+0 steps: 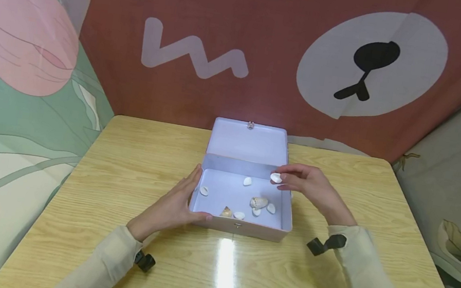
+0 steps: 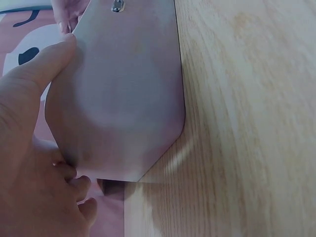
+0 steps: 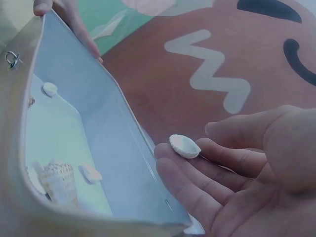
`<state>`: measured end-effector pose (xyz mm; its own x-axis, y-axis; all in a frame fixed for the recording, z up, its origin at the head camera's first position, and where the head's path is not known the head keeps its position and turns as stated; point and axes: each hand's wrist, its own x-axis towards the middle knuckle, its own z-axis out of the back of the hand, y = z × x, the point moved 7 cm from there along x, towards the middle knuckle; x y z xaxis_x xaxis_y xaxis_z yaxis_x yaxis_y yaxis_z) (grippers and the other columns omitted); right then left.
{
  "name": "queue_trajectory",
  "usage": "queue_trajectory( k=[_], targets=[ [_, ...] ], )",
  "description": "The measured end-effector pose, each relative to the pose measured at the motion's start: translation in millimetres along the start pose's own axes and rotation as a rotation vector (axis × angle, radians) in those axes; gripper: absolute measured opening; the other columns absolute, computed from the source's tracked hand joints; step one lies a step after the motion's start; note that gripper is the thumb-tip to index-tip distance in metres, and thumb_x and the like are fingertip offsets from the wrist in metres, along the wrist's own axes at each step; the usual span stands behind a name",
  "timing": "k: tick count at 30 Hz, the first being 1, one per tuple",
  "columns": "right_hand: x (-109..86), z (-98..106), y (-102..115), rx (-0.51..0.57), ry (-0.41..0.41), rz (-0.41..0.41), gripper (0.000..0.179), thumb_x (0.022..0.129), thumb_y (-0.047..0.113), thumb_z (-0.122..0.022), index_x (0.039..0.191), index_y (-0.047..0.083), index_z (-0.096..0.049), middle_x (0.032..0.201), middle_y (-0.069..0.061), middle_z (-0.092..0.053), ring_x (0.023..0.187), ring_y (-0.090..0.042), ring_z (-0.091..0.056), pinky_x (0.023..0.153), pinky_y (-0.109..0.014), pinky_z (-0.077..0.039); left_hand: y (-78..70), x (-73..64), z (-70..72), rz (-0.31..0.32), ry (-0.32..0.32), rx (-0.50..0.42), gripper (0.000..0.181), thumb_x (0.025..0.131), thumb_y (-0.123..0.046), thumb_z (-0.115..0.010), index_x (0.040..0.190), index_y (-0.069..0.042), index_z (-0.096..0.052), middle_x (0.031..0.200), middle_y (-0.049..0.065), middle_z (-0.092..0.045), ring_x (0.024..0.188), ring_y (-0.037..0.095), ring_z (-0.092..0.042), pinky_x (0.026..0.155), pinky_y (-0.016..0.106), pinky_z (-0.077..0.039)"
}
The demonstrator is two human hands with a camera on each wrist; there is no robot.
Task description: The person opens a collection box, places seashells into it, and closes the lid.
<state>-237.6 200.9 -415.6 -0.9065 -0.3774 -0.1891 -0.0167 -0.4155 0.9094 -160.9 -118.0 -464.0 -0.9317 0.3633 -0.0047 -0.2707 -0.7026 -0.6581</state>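
A pale lilac hinged box (image 1: 241,228) sits on the table with its lid (image 1: 249,142) raised at the back. My left hand (image 1: 173,205) grips its front left corner, thumb at the front rim and fingers along the left side. Above the box's right side, my right hand (image 1: 306,184) holds a small white seashell (image 3: 185,146) at its fingertips, hollow side showing. Inside lie a spotted spiral shell (image 1: 258,203), a brownish shell (image 1: 227,212) by the front wall, and several small white shells, one of them a white shell (image 1: 248,181) towards the back.
The wooden table (image 1: 131,159) runs back to a wall covering (image 1: 184,93) printed with a bear face. Printed cloth (image 1: 6,132) hangs at the left side, and more at the right. Black wrist straps sit at both sleeves.
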Motion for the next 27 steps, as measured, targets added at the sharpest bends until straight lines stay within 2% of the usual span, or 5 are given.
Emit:
queue_trajectory(
  k=[4, 11, 21, 27],
  targets=[
    [5.3, -10, 3, -0.011, 0.032, 0.030, 0.035, 0.108, 0.023, -0.065, 0.139, 0.007, -0.068, 0.144, -0.017, -0.068, 0.124, -0.041, -0.072, 0.107, -0.045, -0.062, 0.7, -0.1, 0.0, 0.002, 0.003, 0.003, 0.135, 0.082, -0.063, -0.086, 0.171, -0.007, -0.002, 0.181, 0.005, 0.006, 0.169, 0.028, -0.009, 0.138, 0.052, -0.012],
    [6.5, -19, 9, -0.012, 0.067, 0.084, 0.034, 0.110, 0.020, -0.060, 0.139, 0.003, -0.067, 0.147, -0.020, -0.066, 0.127, -0.035, -0.069, 0.104, -0.043, -0.063, 3.2, 0.2, -0.3, 0.008, 0.008, 0.003, 0.134, 0.083, -0.063, -0.085, 0.171, -0.008, -0.001, 0.180, 0.001, 0.008, 0.169, 0.027, -0.008, 0.138, 0.051, -0.011],
    [4.4, -16, 11, -0.003, 0.045, 0.086, 0.034, 0.111, 0.023, -0.058, 0.138, 0.003, -0.068, 0.147, -0.018, -0.067, 0.133, -0.038, -0.067, 0.108, -0.046, -0.061, 2.1, 0.4, 0.2, 0.004, 0.005, -0.012, 0.135, 0.082, -0.064, -0.085, 0.171, -0.008, -0.001, 0.181, 0.000, 0.008, 0.169, 0.029, -0.008, 0.138, 0.052, -0.012],
    [2.5, -10, 11, 0.002, 0.021, 0.078, 0.034, 0.111, 0.024, -0.058, 0.137, 0.004, -0.068, 0.147, -0.018, -0.067, 0.132, -0.038, -0.069, 0.108, -0.044, -0.061, 1.5, 0.5, 0.4, 0.001, -0.001, -0.014, 0.135, 0.082, -0.063, -0.086, 0.171, -0.007, -0.002, 0.181, 0.003, 0.006, 0.169, 0.029, -0.009, 0.138, 0.053, -0.012]
  ],
)
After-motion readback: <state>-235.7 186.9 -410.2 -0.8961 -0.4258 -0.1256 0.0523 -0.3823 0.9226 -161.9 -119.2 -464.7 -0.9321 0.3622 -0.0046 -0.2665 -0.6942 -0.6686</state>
